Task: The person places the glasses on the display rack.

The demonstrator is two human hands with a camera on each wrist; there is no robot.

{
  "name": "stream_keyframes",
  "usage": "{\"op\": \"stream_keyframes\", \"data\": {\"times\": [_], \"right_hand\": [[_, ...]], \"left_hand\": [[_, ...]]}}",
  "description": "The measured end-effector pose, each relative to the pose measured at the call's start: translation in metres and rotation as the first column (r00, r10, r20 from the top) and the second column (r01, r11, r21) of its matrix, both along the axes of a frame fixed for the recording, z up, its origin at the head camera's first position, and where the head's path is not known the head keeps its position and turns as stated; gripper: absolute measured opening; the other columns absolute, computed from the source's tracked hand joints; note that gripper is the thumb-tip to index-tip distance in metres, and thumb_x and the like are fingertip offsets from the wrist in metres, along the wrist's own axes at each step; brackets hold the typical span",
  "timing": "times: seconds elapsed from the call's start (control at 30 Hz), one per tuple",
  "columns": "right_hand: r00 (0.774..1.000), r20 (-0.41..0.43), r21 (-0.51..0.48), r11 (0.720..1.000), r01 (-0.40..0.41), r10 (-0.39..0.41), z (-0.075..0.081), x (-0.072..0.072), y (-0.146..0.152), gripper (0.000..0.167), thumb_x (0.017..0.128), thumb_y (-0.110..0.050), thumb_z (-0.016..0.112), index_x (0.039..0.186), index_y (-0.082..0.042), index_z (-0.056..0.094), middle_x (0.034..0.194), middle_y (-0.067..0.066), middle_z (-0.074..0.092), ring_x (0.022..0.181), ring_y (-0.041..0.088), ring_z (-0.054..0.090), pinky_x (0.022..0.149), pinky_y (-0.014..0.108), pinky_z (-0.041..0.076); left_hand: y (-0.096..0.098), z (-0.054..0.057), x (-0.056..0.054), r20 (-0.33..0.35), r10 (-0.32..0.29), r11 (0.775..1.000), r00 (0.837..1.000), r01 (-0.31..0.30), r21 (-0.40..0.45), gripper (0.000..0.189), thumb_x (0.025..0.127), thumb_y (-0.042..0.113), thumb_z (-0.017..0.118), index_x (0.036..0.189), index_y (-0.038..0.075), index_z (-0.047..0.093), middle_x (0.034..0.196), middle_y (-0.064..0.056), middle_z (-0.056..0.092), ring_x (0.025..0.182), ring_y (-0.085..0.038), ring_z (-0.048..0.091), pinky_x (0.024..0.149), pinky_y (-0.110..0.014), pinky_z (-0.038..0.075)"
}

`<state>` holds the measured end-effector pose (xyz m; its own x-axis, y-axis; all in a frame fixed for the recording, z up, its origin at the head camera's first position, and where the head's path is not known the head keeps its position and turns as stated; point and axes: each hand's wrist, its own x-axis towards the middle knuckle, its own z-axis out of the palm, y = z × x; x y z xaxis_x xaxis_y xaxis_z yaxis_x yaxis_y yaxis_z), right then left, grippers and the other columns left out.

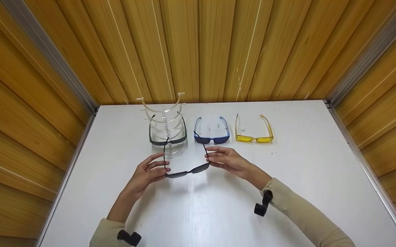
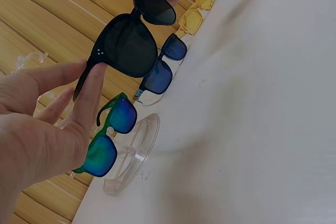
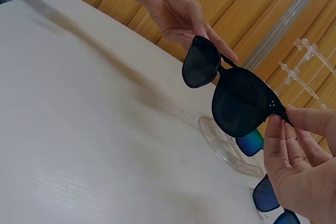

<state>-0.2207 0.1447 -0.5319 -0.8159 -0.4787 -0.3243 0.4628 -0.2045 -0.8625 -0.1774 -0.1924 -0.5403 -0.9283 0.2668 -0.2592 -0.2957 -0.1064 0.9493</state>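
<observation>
Black sunglasses (image 1: 199, 168) | raised above the tabletop (image 1: 287, 157), near the clear display stand (image 1: 165, 121) | your left hand (image 1: 146, 175) and right hand (image 1: 231, 161) each pinch one unfolded temple near its hinge | support both sides evenly; keep the lenses (image 1: 177, 175) untouched; avoid splaying the temples

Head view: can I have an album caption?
Left hand and right hand hold dark sunglasses; blue glasses and yellow glasses rest on the table.
</observation>
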Motion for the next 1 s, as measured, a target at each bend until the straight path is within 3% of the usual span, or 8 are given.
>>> {"op": "stream_keyframes", "data": {"times": [0.37, 0.6, 0.77, 1.0], "right_hand": [[1.0, -0.002, -0.021, 1.0, -0.006, 0.006, 0.005, 0.001, -0.012, 0.048, 0.095, 0.006, 0.063, 0.142, 0.004, 0.053, 0.113, 0.004, 0.075, 0.104, 0.012, 0.072, 0.097, 0.028, 0.059], [1.0, -0.002, -0.015, 1.0, -0.013, 0.013, 0.012, -0.002, -0.018, 0.053, 0.094, 0.004, 0.066, 0.145, 0.004, 0.051, 0.115, 0.003, 0.075, 0.118, 0.018, 0.068, 0.103, 0.031, 0.057], [1.0, -0.022, -0.027, 1.0, -0.017, 0.016, 0.016, -0.007, -0.022, 0.053, 0.093, 0.005, 0.067, 0.144, 0.004, 0.051, 0.115, 0.003, 0.075, 0.116, 0.018, 0.069, 0.101, 0.029, 0.058], [0.999, -0.039, -0.057, 0.998, 0.005, -0.007, 0.019, -0.017, -0.031, 0.052, 0.095, 0.009, 0.062, 0.145, 0.008, 0.048, 0.112, 0.003, 0.075, 0.112, 0.015, 0.07, 0.099, 0.027, 0.058]], "left_hand": [[-0.011, 0.008, 0.008, -0.012, 0.031, 0.999, 0.999, -0.03, 0.026, 0.065, 0.09, -0.002, 0.073, 0.149, 0.011, 0.047, 0.121, -0.005, 0.071, 0.107, -0.018, 0.073, 0.093, -0.034, 0.062], [-0.018, 0.018, 0.008, -0.047, 0.046, 0.999, 0.998, -0.046, 0.012, 0.068, 0.091, 0.0, 0.072, 0.153, 0.008, 0.043, 0.126, -0.008, 0.07, 0.109, -0.019, 0.073, 0.095, -0.035, 0.061], [-0.023, 0.025, 0.003, -0.066, 0.049, 0.999, 0.997, -0.05, -0.01, 0.072, 0.092, 0.0, 0.072, 0.155, 0.007, 0.039, 0.127, -0.008, 0.069, 0.108, -0.017, 0.073, 0.095, -0.034, 0.061], [-0.03, 0.028, -0.01, -0.044, 0.056, 0.998, 0.997, -0.056, 0.008, 0.073, 0.092, -0.004, 0.07, 0.156, 0.007, 0.037, 0.132, -0.012, 0.066, 0.108, -0.016, 0.073, 0.096, -0.034, 0.061]]}}
